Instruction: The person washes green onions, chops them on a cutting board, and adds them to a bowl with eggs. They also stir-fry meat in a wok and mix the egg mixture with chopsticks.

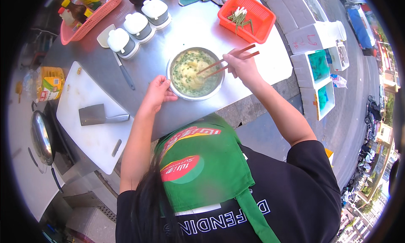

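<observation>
A round stainless steel bowl [196, 98] stands on the metal table, holding a yellowish mixture [189, 72] with chopped green bits. My left hand [160, 92] grips the bowl's rim at its lower left. In my right hand [242, 65] is a pair of wooden chopsticks [218, 63], their tips dipped into the mixture near the middle of the bowl. A red plastic basket [269, 20] with cut green and white stalks [240, 17] lies beyond my right hand. Left of the bowl, a spatula [126, 77] with a grey handle rests partly behind the lidded seasoning jars [136, 24].
On a white cutting board [80, 88] at the left lies a cleaver [95, 115]. Beside it are an oil jug [50, 84] and a lidded wok [41, 137]. A pink basket [90, 24] holds bottles at the upper left. Foam boxes [308, 84] stand beyond the table's right edge.
</observation>
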`<control>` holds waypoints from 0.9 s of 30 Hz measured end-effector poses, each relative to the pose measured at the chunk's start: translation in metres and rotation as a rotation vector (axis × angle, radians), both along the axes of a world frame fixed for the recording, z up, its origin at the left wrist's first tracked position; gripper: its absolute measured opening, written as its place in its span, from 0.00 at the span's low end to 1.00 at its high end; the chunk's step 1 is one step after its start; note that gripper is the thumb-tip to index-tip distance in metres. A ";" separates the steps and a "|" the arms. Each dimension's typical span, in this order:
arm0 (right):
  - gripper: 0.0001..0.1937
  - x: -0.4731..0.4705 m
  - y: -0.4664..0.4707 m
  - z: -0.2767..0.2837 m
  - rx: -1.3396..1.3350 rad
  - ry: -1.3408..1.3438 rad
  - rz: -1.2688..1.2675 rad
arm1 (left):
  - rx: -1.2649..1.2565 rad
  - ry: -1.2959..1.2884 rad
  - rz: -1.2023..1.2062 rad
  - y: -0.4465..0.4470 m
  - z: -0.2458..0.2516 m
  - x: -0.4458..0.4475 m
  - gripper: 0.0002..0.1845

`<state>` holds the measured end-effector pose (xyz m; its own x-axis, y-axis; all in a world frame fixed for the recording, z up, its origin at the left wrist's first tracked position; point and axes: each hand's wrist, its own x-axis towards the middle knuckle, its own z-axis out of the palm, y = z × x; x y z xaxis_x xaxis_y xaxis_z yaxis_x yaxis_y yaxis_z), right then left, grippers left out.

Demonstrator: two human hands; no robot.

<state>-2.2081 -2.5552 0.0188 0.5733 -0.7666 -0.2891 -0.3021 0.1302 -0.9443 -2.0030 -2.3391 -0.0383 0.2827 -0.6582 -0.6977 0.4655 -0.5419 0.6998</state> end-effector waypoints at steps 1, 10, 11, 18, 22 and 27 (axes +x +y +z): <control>0.09 -0.002 -0.008 0.000 0.002 0.027 -0.057 | -0.007 0.004 0.008 0.000 0.000 -0.001 0.06; 0.08 -0.007 -0.004 -0.032 0.065 -0.178 -0.250 | -0.043 0.015 0.110 0.006 0.004 -0.017 0.06; 0.08 -0.009 -0.005 -0.034 0.179 -0.105 -0.095 | -0.048 0.019 0.116 0.005 0.004 -0.018 0.06; 0.09 -0.005 -0.013 -0.038 0.220 -0.079 0.024 | -0.049 0.007 0.134 0.006 0.002 -0.021 0.06; 0.08 -0.002 -0.016 -0.040 0.250 -0.109 -0.015 | -0.049 0.010 0.141 0.007 0.002 -0.021 0.07; 0.08 -0.001 -0.026 -0.039 0.346 -0.054 0.190 | -0.022 0.004 0.154 0.006 0.004 -0.023 0.07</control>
<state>-2.2091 -2.5815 -0.0202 0.7167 -0.5084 -0.4774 -0.3026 0.3901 -0.8696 -2.0259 -2.3330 -0.0344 0.3784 -0.6227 -0.6848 0.5450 -0.4481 0.7086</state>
